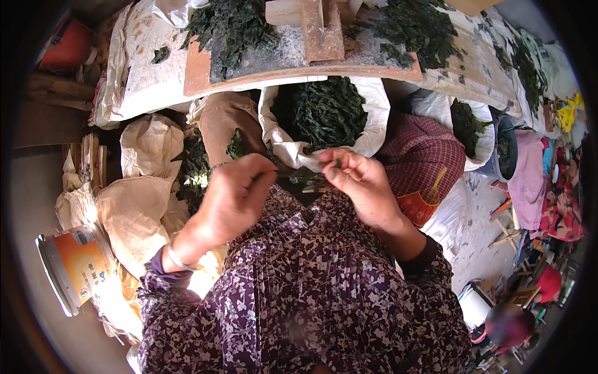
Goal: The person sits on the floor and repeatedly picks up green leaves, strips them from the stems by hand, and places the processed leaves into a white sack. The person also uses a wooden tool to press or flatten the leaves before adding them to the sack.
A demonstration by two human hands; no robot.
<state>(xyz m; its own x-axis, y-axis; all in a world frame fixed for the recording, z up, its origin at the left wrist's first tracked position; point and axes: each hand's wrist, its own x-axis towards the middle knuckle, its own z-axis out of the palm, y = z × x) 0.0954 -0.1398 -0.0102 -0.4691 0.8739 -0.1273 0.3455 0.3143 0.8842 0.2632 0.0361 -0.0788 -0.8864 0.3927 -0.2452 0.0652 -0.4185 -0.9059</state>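
Before my chest my left hand [229, 201] is blurred, fingers curled; a dark green piece of seaweed [237, 144] shows just above it, and whether the hand grips it cannot be told. My right hand [362, 187] is raised level with it, with a tiny green scrap [338, 163] between thumb and fingers. Between my knees, just beyond both hands, stands a white sack [376, 110] with its rim rolled down, full of dark green seaweed [322, 112]. The hands are apart from each other.
A covered table [145, 89] ahead bears a board [196, 68], a rusty metal bar on wood [324, 37] and seaweed heaps [416, 32]. At right are another sack [486, 135] and a dark bucket [508, 145]; at left, cloth sacks [135, 205] and a paint bucket [81, 264]. A person [509, 327] is farther right.
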